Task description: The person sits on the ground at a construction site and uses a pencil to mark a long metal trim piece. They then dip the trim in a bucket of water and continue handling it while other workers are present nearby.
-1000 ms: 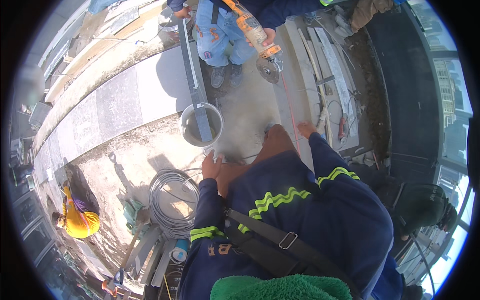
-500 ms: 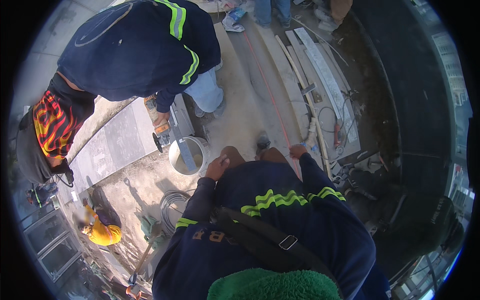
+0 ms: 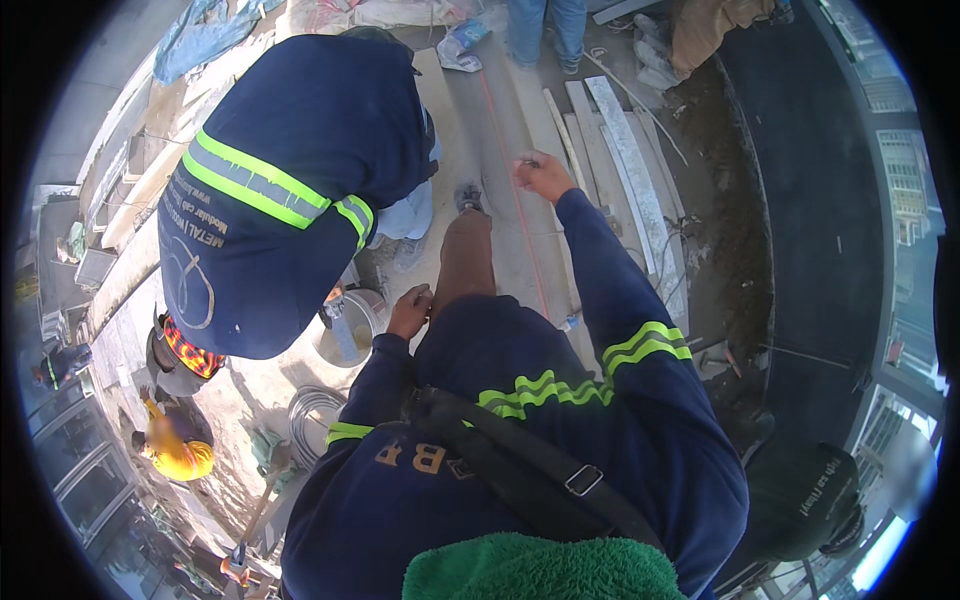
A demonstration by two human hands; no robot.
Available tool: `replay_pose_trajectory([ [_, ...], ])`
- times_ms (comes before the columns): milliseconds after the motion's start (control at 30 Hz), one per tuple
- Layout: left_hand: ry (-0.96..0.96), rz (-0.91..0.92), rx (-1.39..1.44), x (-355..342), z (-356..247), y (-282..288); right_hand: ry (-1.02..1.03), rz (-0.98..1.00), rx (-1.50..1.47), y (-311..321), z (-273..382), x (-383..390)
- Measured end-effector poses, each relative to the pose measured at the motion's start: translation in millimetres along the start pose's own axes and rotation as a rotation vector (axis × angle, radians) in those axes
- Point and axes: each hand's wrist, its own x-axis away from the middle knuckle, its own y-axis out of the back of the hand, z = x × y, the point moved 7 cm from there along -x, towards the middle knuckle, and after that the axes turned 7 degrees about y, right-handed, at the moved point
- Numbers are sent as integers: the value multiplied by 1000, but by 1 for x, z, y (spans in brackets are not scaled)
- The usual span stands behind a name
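Note:
My right hand reaches forward above the ground, its fingers curled together. Its fingertips are beside a thin red line running along the ground; whether they touch it is not clear. A small dark spot shows at those fingers, too small to name. Close to my brown-trousered leg, my left hand hangs with bent fingers; what it holds, if anything, cannot be made out. Left of that hand stands a whitish bucket, with a grey strip across it.
A co-worker in a navy jacket bends close on my left. Long boards lie ahead to the right. Coiled grey cable rests below the bucket. Farther off are a person in yellow and a plastic bag.
My right hand has moved forward from beside my knee, and one leg now stretches ahead. My left hand is slightly lower and farther left. The co-worker leans in closer, their tool now mostly hidden.

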Motion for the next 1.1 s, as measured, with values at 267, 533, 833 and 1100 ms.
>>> replay_pose_trajectory([
  [267,-528,-125,-290,-56,-184,-19,-31,74,206,61,46,-223],
  [533,-233,10,20,-115,-225,-6,-224,50,515,169,-64,-288],
  [833,59,-359,628,-220,-278,-52,-355,356,536,132,-26,-556],
  [1100,313,-638,1056,-240,-376,-53,223,925,724,-187,153,-691],
])
